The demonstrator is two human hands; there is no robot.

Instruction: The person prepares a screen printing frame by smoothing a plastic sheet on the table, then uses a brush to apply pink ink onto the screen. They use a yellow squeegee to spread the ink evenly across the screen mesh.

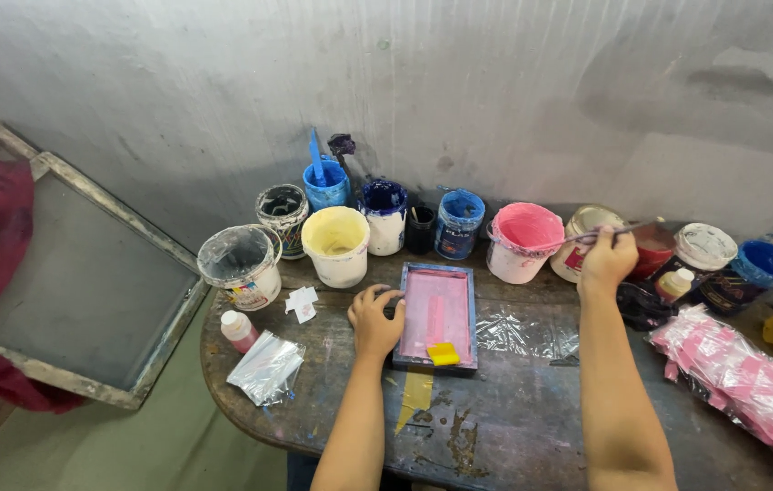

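Observation:
My left hand [374,320] rests on the left edge of a small blue-framed printing screen [437,314] covered in pink ink, lying flat on the dark table [513,418]. A small yellow squeegee [443,354] lies on the screen's near end. My right hand [606,259] is raised at the back, gripping a thin stick [627,230] that reaches over the pink paint bucket [524,240] and a lidded can [586,235].
Along the wall stand several paint tubs: clear-covered [241,265], cream [336,244], blue [325,186], dark blue [385,214], blue [458,222]. Pink packets in plastic [750,386] lie right. A small bottle [238,330], plastic bag [265,365] and large framed screen [68,282] sit left.

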